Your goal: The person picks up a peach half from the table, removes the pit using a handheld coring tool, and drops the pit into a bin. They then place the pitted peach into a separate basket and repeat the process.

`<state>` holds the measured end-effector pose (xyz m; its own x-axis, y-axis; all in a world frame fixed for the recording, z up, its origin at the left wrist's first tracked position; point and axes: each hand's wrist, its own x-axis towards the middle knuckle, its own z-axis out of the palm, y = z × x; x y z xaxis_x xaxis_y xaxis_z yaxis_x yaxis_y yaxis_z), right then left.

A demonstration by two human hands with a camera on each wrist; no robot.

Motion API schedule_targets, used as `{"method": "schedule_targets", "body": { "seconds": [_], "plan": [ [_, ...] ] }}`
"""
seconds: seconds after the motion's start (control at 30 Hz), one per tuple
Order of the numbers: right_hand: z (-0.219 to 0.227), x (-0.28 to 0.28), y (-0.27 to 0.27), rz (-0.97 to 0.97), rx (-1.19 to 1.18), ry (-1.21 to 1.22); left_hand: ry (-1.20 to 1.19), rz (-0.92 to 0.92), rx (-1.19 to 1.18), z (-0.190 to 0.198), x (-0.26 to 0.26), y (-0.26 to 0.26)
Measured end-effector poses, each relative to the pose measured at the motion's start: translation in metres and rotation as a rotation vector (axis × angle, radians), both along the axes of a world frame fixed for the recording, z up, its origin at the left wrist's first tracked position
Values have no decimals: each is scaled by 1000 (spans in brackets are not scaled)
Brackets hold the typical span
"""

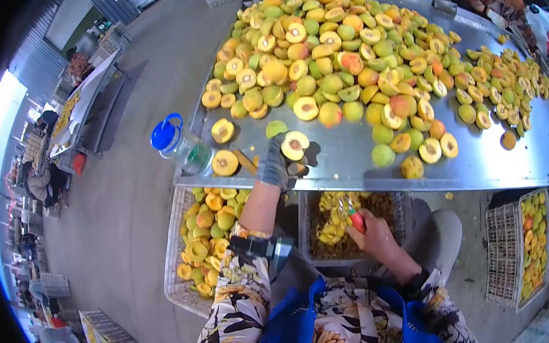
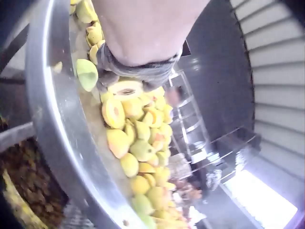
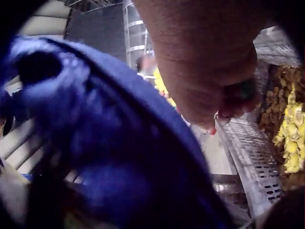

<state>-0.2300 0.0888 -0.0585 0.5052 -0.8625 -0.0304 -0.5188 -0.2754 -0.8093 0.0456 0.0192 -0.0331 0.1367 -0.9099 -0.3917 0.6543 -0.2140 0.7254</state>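
My left hand [image 1: 273,167], in a grey glove, holds a peach half [image 1: 295,145] at the near edge of the metal table [image 1: 348,167]. Its pale cut face, with a brown centre, faces up in the head view; in the left wrist view the same peach half [image 2: 126,89] shows between the fingers. The bare right hand [image 1: 376,238] grips a red-handled tool [image 1: 356,220] with a shiny metal head, low over a crate [image 1: 303,229] of brown pits and yellow scraps. Fingers hide much of the handle in the right wrist view.
A large heap of peach halves [image 1: 335,51] covers the table's far side. At its left corner stands a clear bottle [image 1: 189,150] with a blue lid. Below are a crate [image 1: 170,249] of pitted halves and, rightward, another full crate [image 1: 501,255]. Other people work around.
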Motion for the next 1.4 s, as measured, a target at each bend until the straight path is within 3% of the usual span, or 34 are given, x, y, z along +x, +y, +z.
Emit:
{"method": "schedule_targets", "body": {
  "seconds": [0.03, 0.13, 0.2, 0.3, 0.37, 0.47, 0.5, 0.53, 0.57, 0.63, 0.7, 0.83, 0.9, 0.93, 0.97, 1.03, 1.07, 1.13, 1.17, 1.23, 1.3, 1.4],
  "plan": [
    [11, 9, -2, 7, -52, -15, 123, 244, 82, 8, -26, 13],
    [30, 29, 0, -3, -111, -74, 39, 146, 66, 6, -51, 49],
    [33, 32, 4, -23, -128, -117, -11, 224, -46, 0, -68, 62],
    [35, 30, 10, 3, -134, -60, -81, 129, -66, -3, -81, 73],
    [36, 26, 15, 24, -159, -72, -153, 191, -96, 4, -95, 77],
    [29, 22, 22, 10, -186, -49, -340, 65, -166, 19, -103, 85],
    [28, 22, 25, 7, -186, -47, -338, 63, -165, 3, -99, 85],
    [28, 22, 29, -20, -184, -39, -813, 82, -303, -25, -93, 83],
    [28, 23, 31, -47, -182, -31, -1290, 101, -440, -29, -93, 83],
    [31, 23, 35, -64, -172, -22, -1242, 65, -489, -23, -99, 85],
    [33, 22, 37, -81, -159, -13, -1609, 118, -618, -4, -107, 92],
    [31, 18, 39, -53, -140, 5, -1451, 123, -508, 3, -111, 95],
    [27, 12, 38, -23, -128, 6, -1196, -85, -492, -14, -93, 88],
    [25, 8, 36, 31, -161, 14, -426, -136, -244, 18, -102, 90],
    [23, 5, 36, 86, -192, 23, -698, -267, -421, 14, -91, 84],
    [24, 3, 36, 160, -183, 59, -1126, -672, -360, 15, -75, 73],
    [24, 3, 36, 234, -175, 93, -1125, -671, -355, 14, -76, 71],
    [17, 6, 36, 195, -154, 22, -543, -559, 27, 6, -81, 67],
    [15, 7, 36, 151, -137, -48, -543, -559, 30, 0, -83, 67],
    [13, 11, 36, 96, -155, -63, -248, -322, 23, -5, -88, 67],
    [12, 12, 35, 42, -168, -74, -173, -289, 44, -5, -93, 71],
    [10, 12, 35, -35, -117, -51, -114, -45, -40, -6, -108, 76]
  ]
}}
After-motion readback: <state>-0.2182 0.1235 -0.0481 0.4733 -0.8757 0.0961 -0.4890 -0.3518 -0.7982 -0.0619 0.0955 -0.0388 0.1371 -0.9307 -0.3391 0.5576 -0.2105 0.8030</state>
